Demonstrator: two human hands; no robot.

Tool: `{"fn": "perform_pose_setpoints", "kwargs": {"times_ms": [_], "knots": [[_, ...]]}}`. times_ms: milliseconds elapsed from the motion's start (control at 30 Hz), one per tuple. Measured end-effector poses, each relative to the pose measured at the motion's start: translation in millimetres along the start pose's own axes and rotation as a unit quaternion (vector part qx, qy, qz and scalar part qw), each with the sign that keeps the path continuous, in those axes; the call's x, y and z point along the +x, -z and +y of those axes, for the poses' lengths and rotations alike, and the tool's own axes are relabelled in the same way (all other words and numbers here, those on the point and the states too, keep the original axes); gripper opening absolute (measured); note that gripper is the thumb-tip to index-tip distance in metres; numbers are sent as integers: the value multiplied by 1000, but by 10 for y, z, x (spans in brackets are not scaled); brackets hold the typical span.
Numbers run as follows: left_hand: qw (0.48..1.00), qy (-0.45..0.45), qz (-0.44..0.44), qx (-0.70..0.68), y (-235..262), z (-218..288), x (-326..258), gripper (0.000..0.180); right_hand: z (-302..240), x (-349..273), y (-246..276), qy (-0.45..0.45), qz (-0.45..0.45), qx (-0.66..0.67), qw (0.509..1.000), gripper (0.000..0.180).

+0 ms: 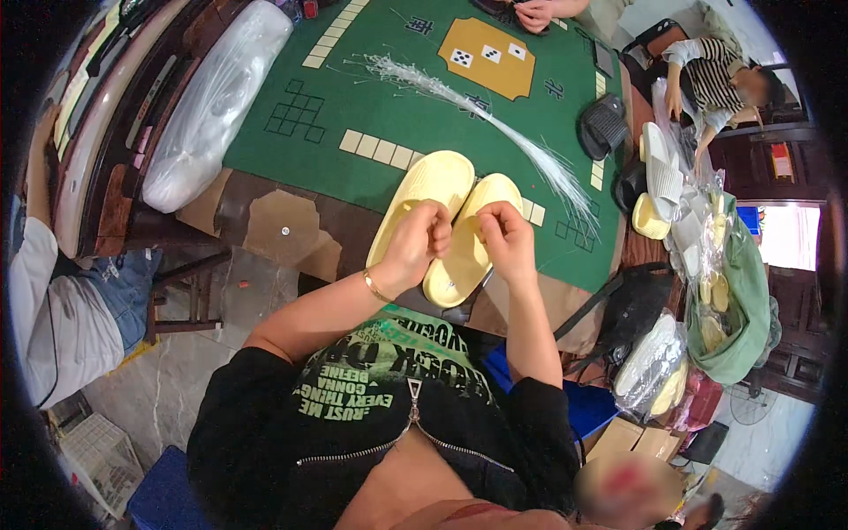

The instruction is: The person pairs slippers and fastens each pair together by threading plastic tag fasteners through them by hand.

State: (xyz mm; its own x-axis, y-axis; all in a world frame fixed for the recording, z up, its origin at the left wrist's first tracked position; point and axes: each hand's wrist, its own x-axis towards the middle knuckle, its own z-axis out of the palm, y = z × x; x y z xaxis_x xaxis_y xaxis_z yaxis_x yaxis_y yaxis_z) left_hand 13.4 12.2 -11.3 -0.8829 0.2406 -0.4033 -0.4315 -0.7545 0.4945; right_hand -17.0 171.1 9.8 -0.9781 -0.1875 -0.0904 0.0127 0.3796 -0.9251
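**Both hands working at a pair of yellow slippers**

Landmark: pair of pale yellow slippers [446,225], lying side by side on near edge of green table [353,97]. Far left of slippers: long bundle in clear plastic wrap [216,102] along table's side. Just beyond slippers: row of cream tiles [380,150]. Left hand [415,243] curled nearly shut, fingertips pinched over left slipper; right hand [505,234] likewise pinched over right slipper, close beside the left. Whatever sits between the fingertips too small to tell. Beyond and right of slippers: sheaf of thin clear plastic strands [495,124] fanned across the felt. Step judged: fastening or joining the pair. Next move likely calls for fine fingertip control, slippers kept aligned.
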Motion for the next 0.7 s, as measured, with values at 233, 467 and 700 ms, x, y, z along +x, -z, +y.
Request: {"fn": "perform_pose_setpoints", "kwargs": {"times_ms": [233, 467, 700], "knots": [[999, -3, -25, 26, 40, 30, -17, 24, 24, -83, -163, 40, 15, 36, 998, 6], [998, 4, 7, 54, 63, 38, -55, 22, 103, -133, -186, 38, 35, 65, 997, 4], [998, 8, 21, 59, 135, -15, -30, 20, 152, -130, -227, 30, 43, 85, 995, 4]]}}
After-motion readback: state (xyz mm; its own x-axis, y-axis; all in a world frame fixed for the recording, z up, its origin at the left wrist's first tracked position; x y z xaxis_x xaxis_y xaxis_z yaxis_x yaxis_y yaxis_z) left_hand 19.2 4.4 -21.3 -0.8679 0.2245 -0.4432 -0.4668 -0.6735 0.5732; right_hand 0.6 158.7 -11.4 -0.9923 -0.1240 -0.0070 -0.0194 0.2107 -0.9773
